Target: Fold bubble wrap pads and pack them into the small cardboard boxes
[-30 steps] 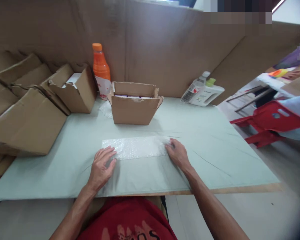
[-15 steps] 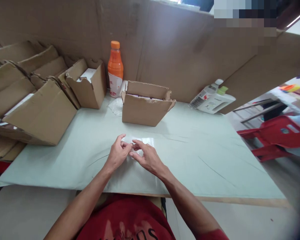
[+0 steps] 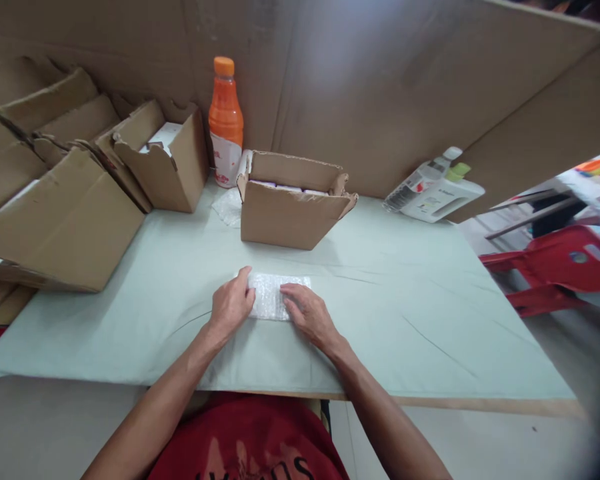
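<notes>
Both hands are down on a small folded pad of bubble wrap (image 3: pixel 275 295) lying flat on the bench (image 3: pixel 405 300), a bit near-side of centre and just in front of the open cardboard box (image 3: pixel 290 210). Left hand (image 3: pixel 231 305) covers the pad's left end, thumb up along that edge, fingers curled over it. Right hand (image 3: pixel 307 313) lies palm-down w/ fingers spread across the pad's near-right part. Neither grip is closed round anything: hands flat and loose, pressing, not pinching, as far as I can see.

Step in hand, my read: pressing the folded wrap flat, creasing it so it holds its shape. Next move probably calls for steady downward pressure while one hand shifts, since bubble wrap is springy and may unfold if both let go at once. It's light and slick too, so could slide on the green bench cover.

Orientation: the pad's long axis runs left-right across the bench, roughly parallel to the near edge and to the box front. Can't tell which edge is the fold; the hands hide the ends.

Around: orange bottle (image 3: pixel 225 123) upright behind the box at the cardboard wall, more open boxes (image 3: pixel 165 163) to the left, white bottles (image 3: pixel 433 190) lying tilted at far right, well apart from the hands.
</notes>
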Available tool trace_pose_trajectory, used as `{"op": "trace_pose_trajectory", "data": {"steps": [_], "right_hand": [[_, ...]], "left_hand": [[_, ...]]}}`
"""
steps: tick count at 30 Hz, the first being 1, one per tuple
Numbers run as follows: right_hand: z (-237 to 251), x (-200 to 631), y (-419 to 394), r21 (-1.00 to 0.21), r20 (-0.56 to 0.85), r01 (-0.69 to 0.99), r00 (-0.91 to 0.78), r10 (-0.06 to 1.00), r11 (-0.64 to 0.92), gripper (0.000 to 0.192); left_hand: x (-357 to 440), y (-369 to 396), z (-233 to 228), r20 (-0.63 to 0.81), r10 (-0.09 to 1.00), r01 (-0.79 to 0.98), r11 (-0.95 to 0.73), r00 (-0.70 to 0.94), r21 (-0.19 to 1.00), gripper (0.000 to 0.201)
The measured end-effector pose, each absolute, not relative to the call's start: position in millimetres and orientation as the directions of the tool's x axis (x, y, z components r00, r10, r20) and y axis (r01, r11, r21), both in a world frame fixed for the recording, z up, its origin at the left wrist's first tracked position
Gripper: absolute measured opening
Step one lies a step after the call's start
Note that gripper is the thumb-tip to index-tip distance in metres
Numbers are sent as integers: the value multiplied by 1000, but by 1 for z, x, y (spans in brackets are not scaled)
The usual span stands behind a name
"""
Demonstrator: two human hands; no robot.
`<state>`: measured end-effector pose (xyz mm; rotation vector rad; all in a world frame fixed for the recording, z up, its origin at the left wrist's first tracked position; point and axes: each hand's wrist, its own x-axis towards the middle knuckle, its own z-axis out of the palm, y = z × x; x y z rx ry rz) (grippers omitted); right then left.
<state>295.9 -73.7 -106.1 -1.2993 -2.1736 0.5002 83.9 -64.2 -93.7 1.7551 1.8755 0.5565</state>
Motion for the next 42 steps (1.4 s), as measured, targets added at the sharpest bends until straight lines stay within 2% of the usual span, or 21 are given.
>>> {"op": "trace_pose_trajectory", "data": {"steps": [4,7,9,12,14,17,19,21,23,27,29,32,34,36,42], "right_hand": [[-100,299,-72,-530,314,704,-356,880,474,30],[-104,299,-68,-457,260,739,-422,869,495,26],[-108,299,-66,-424,230,744,-464,855,517,24],[-110,301,-66,-397,283,744,-458,843,538,24],[-110,304,-65,-369,309,757,-446,840,538,25],[-112,306,-60,-343,245,790,-448,860,509,22],[-115,307,-57,-372,197,797,-434,879,477,19],[-114,311,-54,-464,192,759,-417,888,457,18],[-108,320,-51,-579,226,690,-375,899,433,18],[-91,347,-22,-707,277,658,-79,958,259,23],[-88,356,5,-745,258,647,57,965,161,35],[-92,357,46,-813,153,577,75,985,82,58],[-96,353,59,-843,92,536,53,994,50,58],[-98,349,56,-844,64,536,69,996,17,53],[-90,347,-6,-793,18,609,85,996,-38,44]], "left_hand": [[75,-63,-93,-31,998,853,56,-47,518,52],[64,-62,-91,-77,996,914,80,-53,398,48],[59,-64,-89,-77,996,926,73,-47,371,44],[60,-68,-85,120,993,933,-27,-18,359,44],[64,-69,-86,220,974,927,-136,60,348,41],[71,-68,-96,141,976,914,-208,168,348,30],[72,-68,-105,81,979,912,-203,187,356,25],[66,-66,-110,71,979,884,-202,190,421,26],[57,-61,-108,95,982,821,-187,162,539,29],[42,-23,-95,195,980,656,-126,-34,744,40],[46,9,-89,221,966,544,-113,-137,832,54],[62,55,-85,163,968,306,-99,-191,947,72],[73,69,-86,112,974,182,-76,-196,980,76],[79,63,-88,81,971,136,-51,-226,989,77],[73,-15,-94,68,945,243,13,-321,970,66]]}}
